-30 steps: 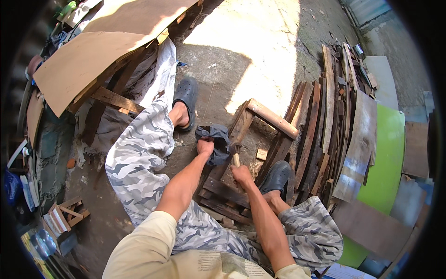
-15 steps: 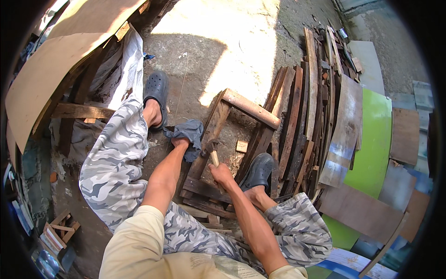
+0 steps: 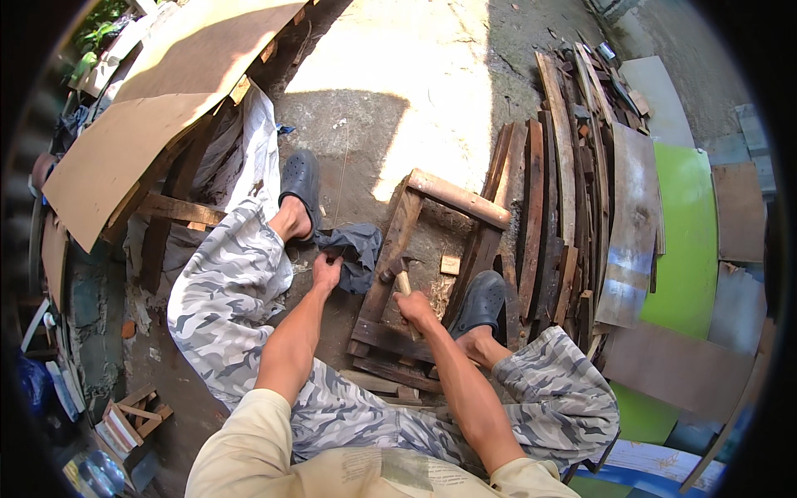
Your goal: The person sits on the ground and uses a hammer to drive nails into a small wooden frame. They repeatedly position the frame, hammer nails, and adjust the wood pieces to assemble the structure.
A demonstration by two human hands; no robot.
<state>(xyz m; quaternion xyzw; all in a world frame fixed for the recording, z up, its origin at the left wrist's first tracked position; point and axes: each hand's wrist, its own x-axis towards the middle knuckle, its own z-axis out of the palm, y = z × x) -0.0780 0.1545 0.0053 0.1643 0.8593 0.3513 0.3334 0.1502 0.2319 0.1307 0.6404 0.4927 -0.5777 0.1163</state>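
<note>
My right hand [image 3: 418, 310] is closed round the pale wooden handle of a hammer [image 3: 403, 280]. The hammer's dark head rests over the left beam of a wooden frame [image 3: 460, 197] lying on the ground between my feet. Beside that beam lies a crumpled dark grey cloth or bag [image 3: 360, 253]. My left hand [image 3: 327, 272] is at its near edge, fingers curled and pressed together. Whatever they pinch is too small to make out. A small light wood block [image 3: 450, 265] sits inside the frame.
Stacked dark planks [image 3: 548, 207] lie right of the frame, beside a green sheet [image 3: 682, 236] and other panels. On the left, a brown board [image 3: 141, 141] overhangs wooden supports. My clogs [image 3: 300, 187] flank the frame. Small wood scraps [image 3: 137, 415] lie lower left.
My left hand has drawn back out of the dark grey cloth or bag, so its fingers now show. My right hand still holds the hammer over the frame. The whole view has shifted slightly.
</note>
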